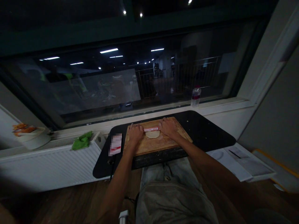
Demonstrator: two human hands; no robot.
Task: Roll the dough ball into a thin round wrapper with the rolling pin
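Observation:
A wooden board [161, 142] lies on a small black table [205, 130]. On it rests a flat pale piece of dough [153, 134]. A rolling pin [151, 128] with a red and white label lies across the dough. My left hand [135, 133] presses on the pin's left end, fingers laid over it. My right hand [168, 127] presses on its right end in the same way.
A red and white packet [115, 144] lies on the table left of the board. A water bottle [195, 96] stands on the windowsill. On the radiator to the left are a green cloth [82, 140] and a white bowl [32, 137]. Papers [238, 158] lie at the right.

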